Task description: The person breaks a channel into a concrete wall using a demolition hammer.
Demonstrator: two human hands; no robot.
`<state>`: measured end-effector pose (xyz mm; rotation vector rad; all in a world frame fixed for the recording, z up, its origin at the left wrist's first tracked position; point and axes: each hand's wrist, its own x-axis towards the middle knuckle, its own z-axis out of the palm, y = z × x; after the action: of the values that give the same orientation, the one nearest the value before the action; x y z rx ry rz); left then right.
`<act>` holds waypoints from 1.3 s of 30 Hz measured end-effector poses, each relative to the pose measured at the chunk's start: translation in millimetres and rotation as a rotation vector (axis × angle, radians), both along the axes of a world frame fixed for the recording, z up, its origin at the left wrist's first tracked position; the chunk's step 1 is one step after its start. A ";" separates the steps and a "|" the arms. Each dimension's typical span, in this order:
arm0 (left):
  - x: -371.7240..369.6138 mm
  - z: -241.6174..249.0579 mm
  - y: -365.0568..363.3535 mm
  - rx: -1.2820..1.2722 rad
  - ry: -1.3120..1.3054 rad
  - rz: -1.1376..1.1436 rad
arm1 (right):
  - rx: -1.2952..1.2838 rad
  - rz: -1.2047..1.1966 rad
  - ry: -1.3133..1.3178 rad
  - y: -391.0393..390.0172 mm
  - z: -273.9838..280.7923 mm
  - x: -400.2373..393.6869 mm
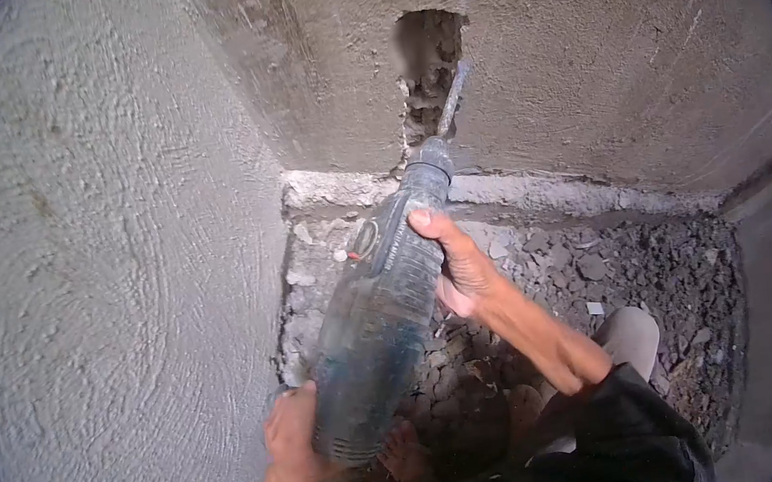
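A dusty blue-grey rotary hammer [373, 326] slants up and away from me toward the wall. Its chisel bit [454, 103] reaches the right edge of a rough slot [430, 45] broken into the brown wall. My left hand [292, 427] is closed at the tool's rear end, its grip partly hidden by the body. Farther forward, my right hand [457, 261] wraps the housing from the right side, thumb lying on top near the collar. A small loop of wire [366, 240] with a pale end sits on the housing.
Close on the left rises a grey textured plaster wall [111, 228]. Broken rubble [594, 267] covers the floor, with a pale masonry ledge [545, 193] along the wall's foot. Below me show bare feet [404, 451] and a knee [631, 340].
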<state>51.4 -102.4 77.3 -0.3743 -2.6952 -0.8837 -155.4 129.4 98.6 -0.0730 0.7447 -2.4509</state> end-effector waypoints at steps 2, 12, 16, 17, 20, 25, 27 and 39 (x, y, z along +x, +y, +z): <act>1.5 40.8 6.5 -0.104 0.041 0.028 | 0.056 0.043 0.097 3.5 17.6 -0.5; 12.3 119.6 89.4 -0.148 -0.078 0.222 | -0.027 0.145 0.063 23.3 41.8 -15.9; 0.2 90.3 141.1 -0.039 -0.162 0.354 | -0.088 0.128 -0.043 44.3 27.2 -32.0; -7.6 80.9 151.0 -0.035 -0.157 0.364 | -0.094 0.121 -0.065 47.8 25.7 -37.2; -23.9 46.0 169.6 0.062 -0.103 0.315 | -0.005 0.084 -0.081 62.6 12.2 -55.2; -26.2 20.4 169.1 0.392 -0.106 0.289 | 0.132 -0.014 0.020 54.0 -10.8 -51.0; -38.0 40.5 167.2 0.327 -0.144 0.304 | 0.084 0.013 0.001 50.1 -2.6 -52.7; -29.3 17.9 165.8 0.307 0.071 0.291 | 0.178 -0.041 0.035 43.4 0.3 -38.4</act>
<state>22.1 63.4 95.2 0.0520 -2.4129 -1.1433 -193.9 172.8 98.8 -0.0329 0.9857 -2.4161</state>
